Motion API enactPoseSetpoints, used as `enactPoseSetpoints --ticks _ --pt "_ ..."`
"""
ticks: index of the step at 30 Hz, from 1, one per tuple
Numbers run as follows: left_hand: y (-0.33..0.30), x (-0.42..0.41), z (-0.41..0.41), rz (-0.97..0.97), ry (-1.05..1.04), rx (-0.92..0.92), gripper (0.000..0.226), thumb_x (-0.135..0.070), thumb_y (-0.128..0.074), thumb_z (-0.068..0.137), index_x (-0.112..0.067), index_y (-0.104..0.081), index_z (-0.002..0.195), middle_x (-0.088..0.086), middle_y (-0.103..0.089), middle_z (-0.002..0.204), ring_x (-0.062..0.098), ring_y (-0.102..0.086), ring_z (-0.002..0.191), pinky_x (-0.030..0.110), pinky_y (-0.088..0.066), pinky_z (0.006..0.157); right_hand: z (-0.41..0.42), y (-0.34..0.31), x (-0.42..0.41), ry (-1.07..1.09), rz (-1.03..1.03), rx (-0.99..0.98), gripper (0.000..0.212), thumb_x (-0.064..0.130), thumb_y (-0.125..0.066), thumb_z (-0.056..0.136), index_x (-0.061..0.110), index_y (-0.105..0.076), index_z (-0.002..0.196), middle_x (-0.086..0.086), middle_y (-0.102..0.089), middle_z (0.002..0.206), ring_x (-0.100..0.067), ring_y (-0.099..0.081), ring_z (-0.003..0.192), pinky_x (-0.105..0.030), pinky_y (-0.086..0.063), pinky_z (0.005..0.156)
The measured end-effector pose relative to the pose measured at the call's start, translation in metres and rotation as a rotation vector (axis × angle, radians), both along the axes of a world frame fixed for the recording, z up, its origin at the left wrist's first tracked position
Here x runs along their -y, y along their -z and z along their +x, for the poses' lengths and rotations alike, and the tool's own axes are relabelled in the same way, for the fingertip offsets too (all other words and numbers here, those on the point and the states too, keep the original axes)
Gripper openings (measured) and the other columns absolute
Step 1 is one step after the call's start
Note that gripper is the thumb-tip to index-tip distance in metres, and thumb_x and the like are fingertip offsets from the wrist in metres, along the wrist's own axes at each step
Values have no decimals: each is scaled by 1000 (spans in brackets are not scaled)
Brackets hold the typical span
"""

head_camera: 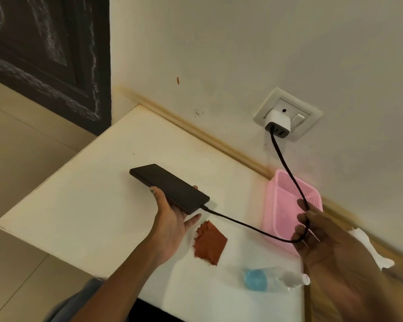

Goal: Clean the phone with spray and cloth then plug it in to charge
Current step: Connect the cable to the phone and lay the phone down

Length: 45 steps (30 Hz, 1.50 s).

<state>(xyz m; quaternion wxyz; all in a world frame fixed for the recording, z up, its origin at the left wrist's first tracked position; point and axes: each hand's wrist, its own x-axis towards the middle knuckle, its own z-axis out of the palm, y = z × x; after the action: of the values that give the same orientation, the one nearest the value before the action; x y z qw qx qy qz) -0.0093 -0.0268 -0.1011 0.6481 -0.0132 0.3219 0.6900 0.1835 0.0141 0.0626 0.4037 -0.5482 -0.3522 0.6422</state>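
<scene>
The left hand (172, 217) holds the black phone (169, 188) above the table (79, 205), thumb curled around its edge; its long side points away-left. The right hand (312, 233) pinches the plugged-in cable (286, 163).

The right hand (316, 231) is motion-blurred, its grip on the black cable (286, 163) unclear

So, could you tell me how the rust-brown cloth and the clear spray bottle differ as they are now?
The rust-brown cloth is flat, opaque and folded; the clear spray bottle is rounded, see-through and lies on its side with blue liquid inside. The cloth sits nearer the phone. Both rest untouched on the pale table.
</scene>
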Motion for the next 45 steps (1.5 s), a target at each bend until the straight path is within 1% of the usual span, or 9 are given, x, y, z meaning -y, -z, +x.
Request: enactPoseSetpoints --ticks 7,13,20,26,30,32,37,41,45 --pt "1 -13 5 -50 23 -64 67 -68 -12 87 -32 -38 137 -1 -55 130 19 -51 120 35 -45 90 6 0 -22 9 17 52 19 8 -49 90 10 -68 94 -1 -63 65 -9 -59 50 -20 -53 50" --pt "2 -15 5 -95 63 -40 48 -59 -23 93 -28 -56 108 3 -66 115 24 -58 117 40 -41 102 -8 3 -42 -49 128 208 18 4 -52 89 6 -66 101 -4 -64 70 -15 -59 64 -25 -55 62" --pt "9 -17 2 -142 59 -103 41 -39 -37 99 -19 -50 133 5 -63 126 19 -60 113 37 -49 90 -28 -1 -64 -99 283 428 19 1 -49 92 6 -64 102 -13 -61 82 -22 -58 73 -34 -55 79" --pt "3 -23 4 -272 34 -395 43 -31 -47 96 -12 -43 134 12 -56 128 25 -58 112 34 -51 85 -28 7 -84 -6 411 616 23 -1 -44 93 6 -63 104 -11 -59 80 -22 -57 76 -34 -55 80" --pt "11 -23 7 -287 33 -609 20 -34 -50 94 -24 -47 112 14 -49 132 22 -60 103 25 -51 72 -25 21 -99 97 374 617 26 -5 -39 93 3 -62 101 -6 -55 76 -16 -53 70 -33 -53 81" --pt "11 -21 8 -316 -11 -687 13 -29 -51 95 -25 -45 107 13 -46 132 24 -58 105 29 -52 78 -24 27 -106 151 348 611 26 -5 -38 93 4 -61 101 -5 -55 78 -17 -53 78 -34 -52 83" --pt "6 -14 5 -394 -107 -853 56 -19 -53 95 -15 -30 146 10 -33 142 18 -51 106 29 -48 85 -21 41 -118 251 309 627 24 -4 -43 91 1 -61 107 -10 -58 102 -23 -55 98 -32 -52 84" --pt "4 -12 0 -426 -106 -980 65 -18 -53 95 -15 -19 150 11 -30 145 14 -49 103 23 -44 80 -17 45 -125 312 271 660 24 -2 -47 92 2 -61 109 -11 -58 106 -25 -56 101 -30 -52 82" --pt "8 -11 -4 -463 -136 -1151 66 -19 -55 94 -13 -20 150 12 -33 145 26 -54 118 36 -52 90 -15 45 -122 282 211 665 27 -5 -51 88 5 -62 111 -17 -59 118 -28 -57 105 -35 -50 90"
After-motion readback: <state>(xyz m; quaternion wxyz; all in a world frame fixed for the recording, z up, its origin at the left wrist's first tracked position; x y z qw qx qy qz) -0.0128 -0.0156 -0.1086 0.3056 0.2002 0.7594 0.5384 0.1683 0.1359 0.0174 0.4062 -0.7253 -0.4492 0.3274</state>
